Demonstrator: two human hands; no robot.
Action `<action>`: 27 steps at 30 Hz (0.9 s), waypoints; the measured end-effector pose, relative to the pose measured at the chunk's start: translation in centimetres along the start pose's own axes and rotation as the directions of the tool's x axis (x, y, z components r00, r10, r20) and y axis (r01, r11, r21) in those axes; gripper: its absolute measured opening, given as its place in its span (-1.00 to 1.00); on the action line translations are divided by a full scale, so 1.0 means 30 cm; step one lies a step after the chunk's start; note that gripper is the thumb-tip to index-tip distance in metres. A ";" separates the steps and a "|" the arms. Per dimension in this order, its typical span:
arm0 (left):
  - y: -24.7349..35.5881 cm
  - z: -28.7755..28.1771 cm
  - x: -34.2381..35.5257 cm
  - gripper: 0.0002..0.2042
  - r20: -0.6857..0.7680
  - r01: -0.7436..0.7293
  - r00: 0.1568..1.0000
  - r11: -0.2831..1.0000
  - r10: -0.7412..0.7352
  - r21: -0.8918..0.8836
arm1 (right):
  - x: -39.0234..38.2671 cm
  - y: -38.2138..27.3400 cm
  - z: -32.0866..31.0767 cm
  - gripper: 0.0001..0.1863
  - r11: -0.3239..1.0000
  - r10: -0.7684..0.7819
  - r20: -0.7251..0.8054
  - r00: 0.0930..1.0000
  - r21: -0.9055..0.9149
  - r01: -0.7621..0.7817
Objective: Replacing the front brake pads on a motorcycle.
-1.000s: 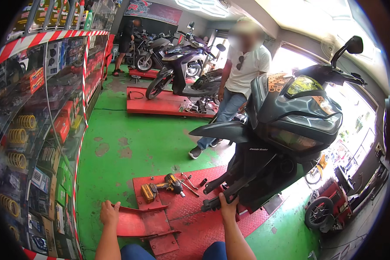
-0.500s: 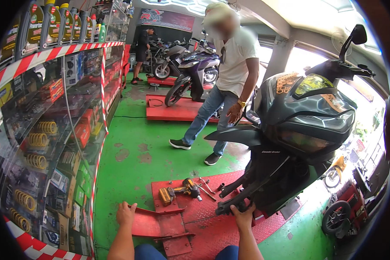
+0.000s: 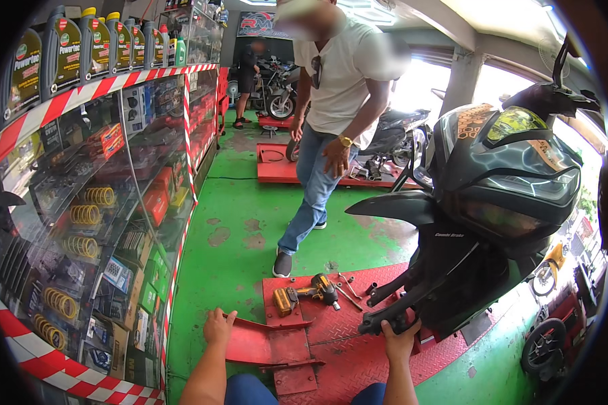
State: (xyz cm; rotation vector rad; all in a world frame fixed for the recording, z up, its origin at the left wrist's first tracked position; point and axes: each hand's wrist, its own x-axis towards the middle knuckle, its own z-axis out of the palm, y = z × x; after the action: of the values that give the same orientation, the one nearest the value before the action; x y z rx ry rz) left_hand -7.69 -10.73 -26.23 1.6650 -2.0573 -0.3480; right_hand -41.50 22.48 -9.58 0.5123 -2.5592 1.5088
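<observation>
My left hand [image 3: 219, 328] is closed over the edge of a red metal wheel stop [image 3: 248, 343] at the near end of a red lift platform [image 3: 365, 358]. With my right hand [image 3: 399, 339] I grip the lower end of a black front fork [image 3: 412, 299] on a dark motor scooter [image 3: 507, 179]; part of those fingers is hidden behind the fork. No wheel sits between the fork legs. Between my hands, a yellow and black cordless impact wrench [image 3: 307, 294] lies on the platform. Beside it are a wrench [image 3: 348, 295] and several small sockets [image 3: 371, 289].
A person in a white shirt [image 3: 338, 74] stands just beyond the platform, one shoe [image 3: 283, 264] near its edge. Left runs a glass display case [image 3: 81, 236] topped with oil bottles [image 3: 64, 57]. Another red lift [image 3: 274, 169] stands behind. A loose wheel [image 3: 546, 345] is at right.
The person in the white shirt has stepped closer and to the left. My view has turned slightly left. Both my hands keep their places on the wheel stop and the fork.
</observation>
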 end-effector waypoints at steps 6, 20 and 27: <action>-0.006 0.005 0.002 -0.44 0.005 0.000 1.000 1.000 0.000 0.013 | -0.001 0.003 0.007 0.22 0.999 0.028 0.007 1.000 0.037 -0.028; -0.009 0.013 0.008 -0.43 -0.017 -0.017 1.000 1.000 0.018 0.023 | -0.001 0.020 0.026 0.13 0.998 -0.038 -0.040 0.998 0.043 0.040; -0.001 0.001 0.006 -0.46 0.004 -0.023 1.000 1.000 0.023 -0.018 | -0.001 -0.017 0.022 0.19 0.999 -0.051 -0.059 0.997 -0.015 0.050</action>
State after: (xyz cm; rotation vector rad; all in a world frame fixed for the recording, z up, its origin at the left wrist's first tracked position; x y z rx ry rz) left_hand -7.71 -10.90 -26.23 1.6303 -2.0684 -0.3612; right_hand -41.23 21.68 -9.49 0.5184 -2.4907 1.4671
